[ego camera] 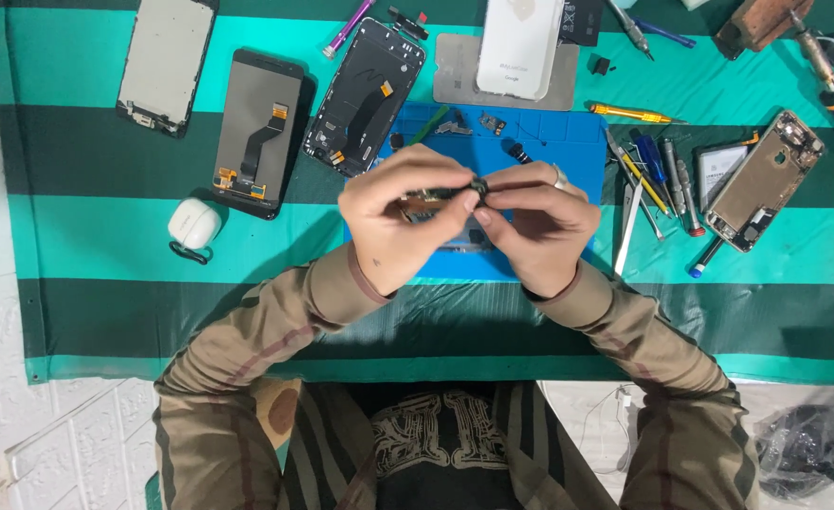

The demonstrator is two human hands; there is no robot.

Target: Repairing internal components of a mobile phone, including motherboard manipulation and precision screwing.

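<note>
My left hand (400, 219) and my right hand (541, 225) meet above a blue work mat (549, 142). Between their fingertips they pinch a small dark phone circuit board (440, 195), held level over the mat. The left thumb and forefinger grip its left end. The right thumb and forefinger close on a small black part at its right end. Most of the board is hidden by my fingers.
Phone screens (256, 132) and an open phone frame (365, 94) lie on the striped green cloth at the left. A white back cover (519, 47) rests at the top. Screwdrivers and tweezers (657, 175) lie beside an opened phone body (764, 179) at the right. A white earbud case (194, 224) sits left.
</note>
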